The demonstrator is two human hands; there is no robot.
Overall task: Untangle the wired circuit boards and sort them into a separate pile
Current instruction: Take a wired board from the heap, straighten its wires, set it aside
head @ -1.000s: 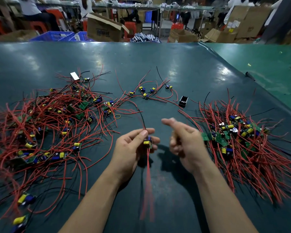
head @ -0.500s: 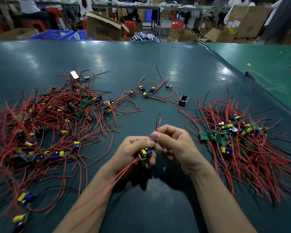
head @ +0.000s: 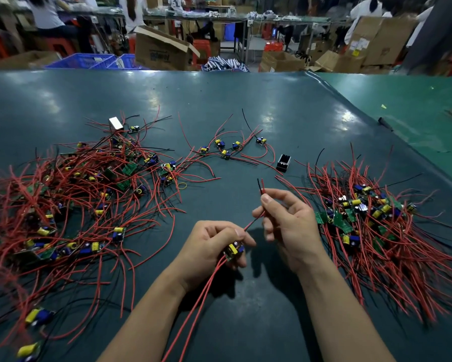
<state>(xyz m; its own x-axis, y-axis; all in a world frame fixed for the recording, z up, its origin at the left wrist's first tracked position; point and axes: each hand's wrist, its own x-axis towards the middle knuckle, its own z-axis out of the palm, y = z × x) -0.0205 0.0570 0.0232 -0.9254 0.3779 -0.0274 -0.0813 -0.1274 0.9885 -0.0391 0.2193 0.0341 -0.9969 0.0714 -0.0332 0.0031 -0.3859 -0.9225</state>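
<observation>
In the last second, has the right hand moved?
Yes. The right hand closed in on the left hand, then drew back toward the sorted pile, pinching the wires.

The worktop [head: 245, 105] has a smooth, dark teal rubbery sheet, glossy with lamp glare. The wires [head: 70, 194] wear smooth red plastic sleeving. Beyond the far edge stand matt brown cardboard boxes [head: 162, 52].
</observation>
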